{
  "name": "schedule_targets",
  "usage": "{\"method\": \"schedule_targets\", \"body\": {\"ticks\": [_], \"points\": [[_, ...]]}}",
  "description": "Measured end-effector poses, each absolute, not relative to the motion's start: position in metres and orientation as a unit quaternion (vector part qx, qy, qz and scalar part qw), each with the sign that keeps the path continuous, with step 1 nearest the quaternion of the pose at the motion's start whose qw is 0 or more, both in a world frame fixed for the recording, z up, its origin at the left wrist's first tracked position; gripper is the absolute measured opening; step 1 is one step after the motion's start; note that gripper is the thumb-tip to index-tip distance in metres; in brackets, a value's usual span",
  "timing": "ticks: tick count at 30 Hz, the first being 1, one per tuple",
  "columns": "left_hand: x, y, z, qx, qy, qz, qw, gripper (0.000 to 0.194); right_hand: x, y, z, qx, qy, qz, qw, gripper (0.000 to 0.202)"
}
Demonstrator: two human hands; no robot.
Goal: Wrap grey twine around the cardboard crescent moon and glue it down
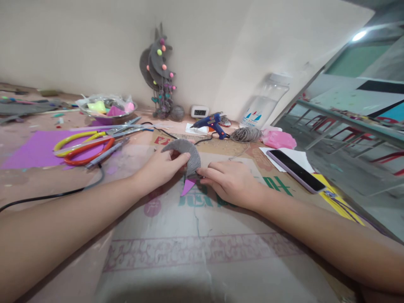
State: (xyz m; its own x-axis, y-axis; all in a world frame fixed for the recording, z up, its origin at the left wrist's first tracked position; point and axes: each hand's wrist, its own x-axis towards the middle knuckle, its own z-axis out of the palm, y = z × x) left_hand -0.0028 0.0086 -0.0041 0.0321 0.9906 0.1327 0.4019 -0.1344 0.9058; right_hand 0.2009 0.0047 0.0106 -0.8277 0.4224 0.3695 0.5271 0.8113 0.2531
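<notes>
A crescent moon shape (193, 158) wound in grey yarn stands just above the cardboard, its lower tip bare and purple. My left hand (166, 166) is closed around its left side, with the thumb across the front. At the crescent's lower right edge, the fingers of my right hand (229, 179) are pinched together on the grey yarn, close to where winding gives way to purple. A thin strand runs from the grey yarn ball (246, 134) toward my right hand. What lies between those fingertips is mostly hidden.
Beyond the hands are a blue glue gun (212, 125), a small digital clock (200, 111) and a water bottle (265, 101). Scissors (89, 157) lie on purple sheets at left, near a metal bowl (107, 120). At right is a phone (295, 170). A finished moon hanging (160, 67) is on the wall.
</notes>
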Motion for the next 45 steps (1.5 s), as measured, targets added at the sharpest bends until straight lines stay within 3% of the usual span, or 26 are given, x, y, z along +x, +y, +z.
{"method": "schedule_targets", "body": {"ticks": [23, 45], "points": [[-0.0051, 0.0113, -0.0066, 0.658, 0.533, 0.4, 0.35, 0.035, 0.204, 0.0048, 0.0118, -0.258, -0.944, -0.131, 0.16, 0.029], [-0.0016, 0.0081, -0.0017, 0.651, 0.531, 0.409, 0.357, 0.03, 0.2013, 0.0042, 0.0133, -0.228, -0.94, -0.201, 0.152, 0.028]]}}
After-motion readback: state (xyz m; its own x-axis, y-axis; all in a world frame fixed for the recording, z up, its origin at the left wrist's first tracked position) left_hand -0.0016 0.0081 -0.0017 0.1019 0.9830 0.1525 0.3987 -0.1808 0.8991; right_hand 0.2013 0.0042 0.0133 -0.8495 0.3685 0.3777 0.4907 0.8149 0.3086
